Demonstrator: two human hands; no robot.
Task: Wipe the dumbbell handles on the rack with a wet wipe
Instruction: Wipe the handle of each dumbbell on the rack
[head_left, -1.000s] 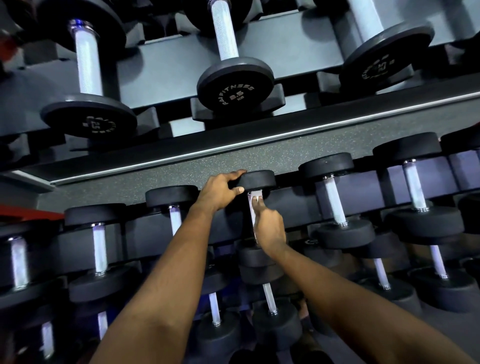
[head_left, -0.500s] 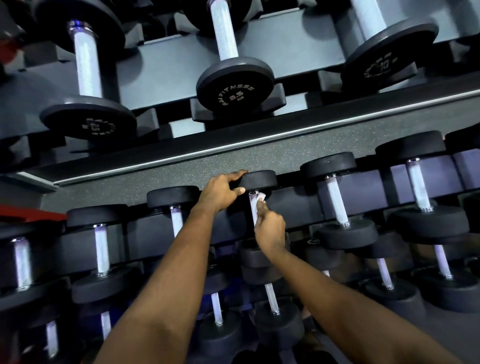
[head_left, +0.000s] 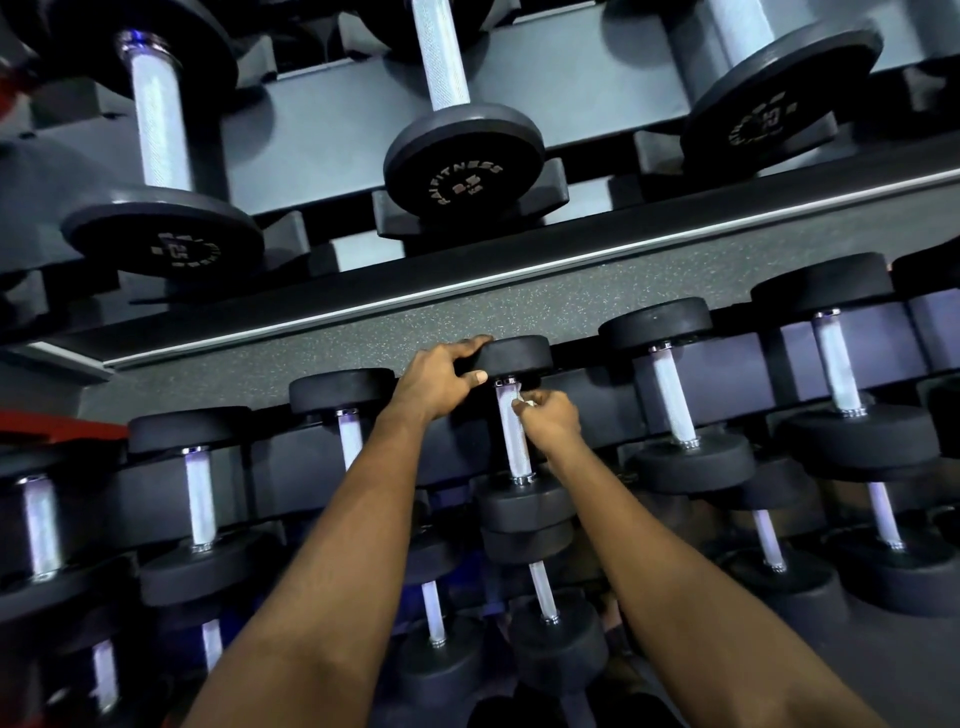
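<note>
A black dumbbell with a silver knurled handle (head_left: 513, 441) lies on the middle tier of the rack, its far head (head_left: 517, 356) pointing away from me. My left hand (head_left: 434, 382) grips that far head, fingers over the top and thumb on its near face. My right hand (head_left: 550, 418) pinches a small white wet wipe (head_left: 523, 401) against the top of the handle, just below the far head. Most of the wipe is hidden inside the fingers. The near head (head_left: 522, 501) sits below the handle.
Neighbouring dumbbells flank it: one on the left (head_left: 349, 441), one on the right (head_left: 670, 405), and several more along the tier. Bigger dumbbells (head_left: 462, 161) lie on the upper shelf (head_left: 519, 270). A lower tier (head_left: 543, 597) sits beneath my forearms. Speckled floor (head_left: 363, 343) shows behind.
My right hand has slid up the handle with the wipe, from its lower half to just under the far head. My left hand keeps its grip on the head.
</note>
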